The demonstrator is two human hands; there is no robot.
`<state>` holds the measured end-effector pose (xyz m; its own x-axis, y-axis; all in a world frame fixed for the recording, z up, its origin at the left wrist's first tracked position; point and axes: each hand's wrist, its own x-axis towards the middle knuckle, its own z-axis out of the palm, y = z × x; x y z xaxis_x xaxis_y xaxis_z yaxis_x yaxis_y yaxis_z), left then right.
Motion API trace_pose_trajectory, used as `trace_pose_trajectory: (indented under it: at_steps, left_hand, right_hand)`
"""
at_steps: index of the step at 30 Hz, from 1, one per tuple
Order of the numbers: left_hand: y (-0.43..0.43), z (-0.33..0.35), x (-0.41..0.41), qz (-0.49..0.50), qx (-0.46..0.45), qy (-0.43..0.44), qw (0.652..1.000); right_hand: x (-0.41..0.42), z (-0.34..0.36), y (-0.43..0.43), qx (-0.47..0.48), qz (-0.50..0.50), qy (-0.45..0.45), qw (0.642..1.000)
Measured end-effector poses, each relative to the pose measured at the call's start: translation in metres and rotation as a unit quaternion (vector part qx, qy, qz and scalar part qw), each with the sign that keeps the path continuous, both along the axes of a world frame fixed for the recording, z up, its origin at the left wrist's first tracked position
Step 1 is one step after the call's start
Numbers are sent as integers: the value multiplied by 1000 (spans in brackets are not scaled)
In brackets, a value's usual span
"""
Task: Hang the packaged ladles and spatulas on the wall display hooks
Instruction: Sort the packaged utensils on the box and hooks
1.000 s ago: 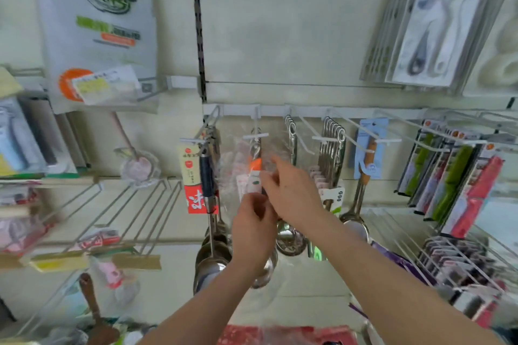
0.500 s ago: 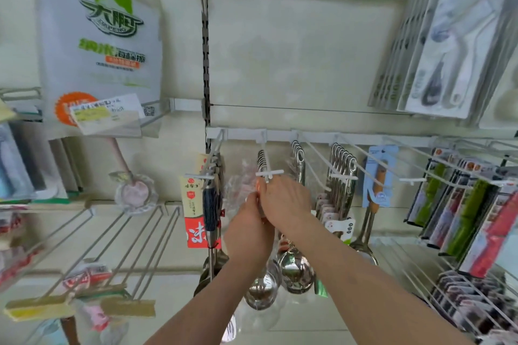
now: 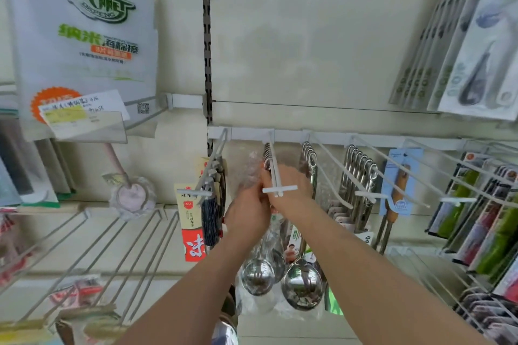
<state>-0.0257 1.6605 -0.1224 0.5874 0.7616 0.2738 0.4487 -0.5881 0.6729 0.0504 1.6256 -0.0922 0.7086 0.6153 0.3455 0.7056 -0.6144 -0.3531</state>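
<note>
We face a pale wall [image 3: 308, 50] of a shop display. A big white bag [image 3: 84, 36] with green print hangs at upper left, and grey flat packs [image 3: 476, 36] lean in a row at upper right. A white rail [image 3: 336, 137] runs across the middle and carries wire hooks that reach toward us. At far right hang green and red boxed packs [image 3: 490, 218], and at lower left more wire prongs [image 3: 112, 246] stick out.

On the middle hook [image 3: 276, 179] a row of steel ladle loops [image 3: 267, 154] sits near the rail. Just under this hook our two hands meet, touching each other. The left hand [image 3: 248, 213] has its back to us, fingers curled round the top of the packaged ladle [image 3: 257, 277] and its clear wrap. The right hand [image 3: 291, 190] pinches the same top end right behind the hook's cross tip. The ladle hangs straight down from our grip, bowl lowest, beside a larger steel bowl [image 3: 302, 287]. We cannot tell whether its hole is over the wire.

On the hook to the left hang dark handles with a red and yellow label [image 3: 193, 221]. To the right are steel handles [image 3: 361, 171] and a wood-handled tool on a blue card [image 3: 398, 185].
</note>
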Motion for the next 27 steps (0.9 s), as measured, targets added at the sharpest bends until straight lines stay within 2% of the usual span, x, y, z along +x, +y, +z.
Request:
trace_pose_trajectory:
  at_steps: [5,8,12,16,20,22,24,27]
  left_hand:
    - [4,-17,0,-18,-5,-39,999]
    - [-1,-46,-8,-17,4,-79,997]
    - [-10,-78,-25,8,-41,-118,992]
    - [-22,-122,-34,35,-101,-88,990]
    - [-20,-150,-27,39,-238,-17,970]
    - [-19,-151,-26,30,-281,-3,959]
    - [-16,-154,-24,24,-307,4,951]
    - [-8,-159,-17,28,-320,10,947]
  right_hand:
    - [1,-2,-2,4,23,0,1000]
    - [-7,-8,-16,31,25,25,999]
    - [-15,-37,-40,91,68,16,993]
    - [-19,-82,-60,146,73,61,985]
    - [-22,-115,-65,215,36,163,962]
    - [-15,-132,-63,170,13,189,967]
    - [-5,-145,-61,54,-6,180,982]
    - [7,-156,-57,-21,-3,246,969]
